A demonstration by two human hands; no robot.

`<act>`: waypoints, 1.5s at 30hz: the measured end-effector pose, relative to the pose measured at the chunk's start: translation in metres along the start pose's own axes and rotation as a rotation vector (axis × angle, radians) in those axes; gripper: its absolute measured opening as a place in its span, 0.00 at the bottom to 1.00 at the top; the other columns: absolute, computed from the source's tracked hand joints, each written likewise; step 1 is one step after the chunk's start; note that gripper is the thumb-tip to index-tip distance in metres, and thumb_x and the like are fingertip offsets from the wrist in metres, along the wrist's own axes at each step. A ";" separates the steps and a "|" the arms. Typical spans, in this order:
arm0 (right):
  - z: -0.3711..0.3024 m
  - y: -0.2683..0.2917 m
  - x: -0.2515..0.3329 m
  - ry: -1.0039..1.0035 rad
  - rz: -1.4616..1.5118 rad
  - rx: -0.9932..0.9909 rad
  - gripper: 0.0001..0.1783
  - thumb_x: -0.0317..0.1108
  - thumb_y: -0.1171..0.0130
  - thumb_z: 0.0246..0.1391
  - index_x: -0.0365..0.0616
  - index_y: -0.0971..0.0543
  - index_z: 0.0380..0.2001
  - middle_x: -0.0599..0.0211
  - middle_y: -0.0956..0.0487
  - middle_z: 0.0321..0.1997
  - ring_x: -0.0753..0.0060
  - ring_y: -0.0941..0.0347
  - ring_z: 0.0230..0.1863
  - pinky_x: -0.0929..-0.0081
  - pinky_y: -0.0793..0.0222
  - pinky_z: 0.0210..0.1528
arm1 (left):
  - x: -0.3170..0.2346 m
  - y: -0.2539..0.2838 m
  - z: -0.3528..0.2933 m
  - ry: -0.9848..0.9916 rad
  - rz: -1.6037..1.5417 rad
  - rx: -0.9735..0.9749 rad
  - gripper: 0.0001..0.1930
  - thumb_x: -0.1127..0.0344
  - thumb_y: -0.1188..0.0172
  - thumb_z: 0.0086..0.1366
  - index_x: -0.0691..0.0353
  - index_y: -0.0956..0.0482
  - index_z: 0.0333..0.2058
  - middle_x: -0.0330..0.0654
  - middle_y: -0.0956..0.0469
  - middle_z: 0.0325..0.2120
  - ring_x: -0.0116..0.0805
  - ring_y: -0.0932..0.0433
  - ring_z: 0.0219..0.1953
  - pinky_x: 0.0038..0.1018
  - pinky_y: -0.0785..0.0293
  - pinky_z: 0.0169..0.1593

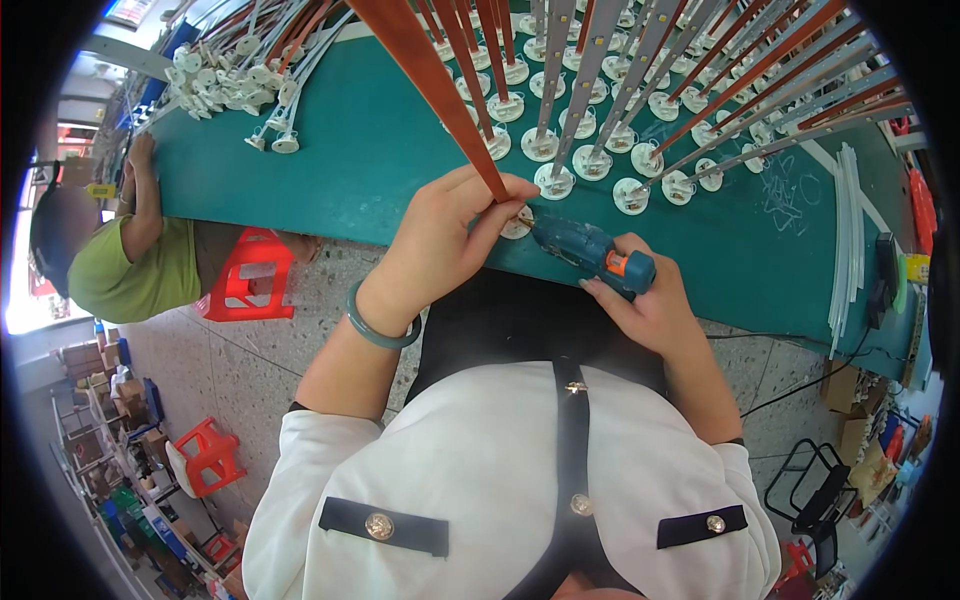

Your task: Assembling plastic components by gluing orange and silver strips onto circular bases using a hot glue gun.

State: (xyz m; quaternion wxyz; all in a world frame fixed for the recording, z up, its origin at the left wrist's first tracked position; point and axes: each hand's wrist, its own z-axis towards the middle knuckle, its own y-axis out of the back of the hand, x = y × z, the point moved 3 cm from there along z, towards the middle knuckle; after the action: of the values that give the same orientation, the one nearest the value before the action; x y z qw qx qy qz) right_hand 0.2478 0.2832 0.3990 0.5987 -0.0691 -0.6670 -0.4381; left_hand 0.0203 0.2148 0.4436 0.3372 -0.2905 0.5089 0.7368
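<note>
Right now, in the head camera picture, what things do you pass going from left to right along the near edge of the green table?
Person in a green shirt → red stool → left hand → blue glue gun → right hand → white strips

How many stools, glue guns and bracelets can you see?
Red plastic stools: 3
Blue glue gun with orange trigger: 1
Green jade bangle: 1
Total: 5
</note>
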 end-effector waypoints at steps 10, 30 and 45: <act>-0.019 0.009 -0.015 -0.064 0.268 0.007 0.14 0.28 0.33 0.50 0.39 0.26 0.38 0.64 0.21 0.28 0.72 0.24 0.27 0.73 0.30 0.28 | 0.014 0.047 -0.008 0.013 0.087 -0.258 0.09 0.78 0.40 0.63 0.66 0.17 0.42 0.43 0.17 0.33 0.32 0.18 0.35 0.26 0.23 0.39; -0.015 0.010 -0.026 -0.190 0.674 -0.017 0.21 0.22 0.40 0.54 0.32 0.29 0.51 0.57 0.18 0.38 0.76 0.23 0.35 0.79 0.26 0.33 | 0.097 0.077 0.041 0.071 -0.051 -0.246 0.12 0.74 0.40 0.66 0.68 0.20 0.47 0.39 0.19 0.33 0.26 0.18 0.35 0.23 0.24 0.40; -0.017 0.008 -0.026 -0.157 0.612 0.003 0.19 0.23 0.38 0.51 0.34 0.28 0.48 0.59 0.17 0.38 0.78 0.25 0.30 0.80 0.28 0.32 | 0.107 0.060 0.040 0.086 0.085 -0.445 0.04 0.74 0.36 0.62 0.69 0.18 0.34 0.41 0.18 0.26 0.26 0.18 0.28 0.22 0.25 0.33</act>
State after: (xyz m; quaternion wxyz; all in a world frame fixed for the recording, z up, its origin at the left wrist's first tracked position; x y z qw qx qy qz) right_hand 0.2728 0.2880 0.3791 0.6497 -0.2992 -0.6600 -0.2297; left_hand -0.0950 0.2589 0.4070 0.2117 -0.3670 0.3595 0.8314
